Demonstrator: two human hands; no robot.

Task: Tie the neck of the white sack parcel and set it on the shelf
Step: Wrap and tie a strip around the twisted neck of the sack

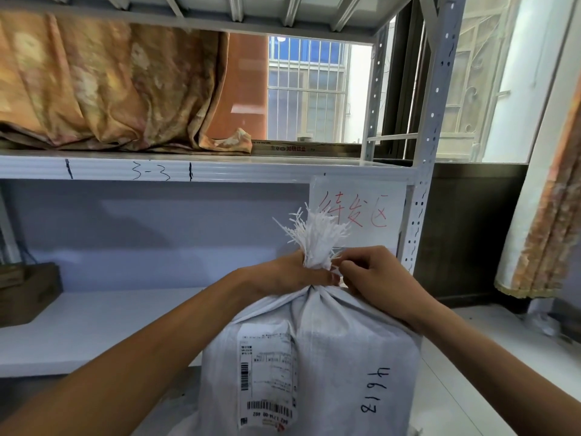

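sack [314,366] is standing upright in front of the shelf [103,322], not on it yet, bottom running out of frame. left hand [292,275] is clenching the gathered neck [316,272] — fingers wrapped right around it just above the sack's shoulders. right hand [374,272] is pinching at the neck from the other side, fingertips touching the left hand's; can't tell whether it's holding a tie or just the fabric. frayed white strands [314,231] are fanning up above both hands. shipping label [267,372] is facing the camera, upside down; handwritten digits [375,390] are sitting to its right. paper sign [358,212] with red writing is hanging off the upper shelf rail behind the strands. brown box [25,291] is sitting at the shelf's far left — well apart from the sack.
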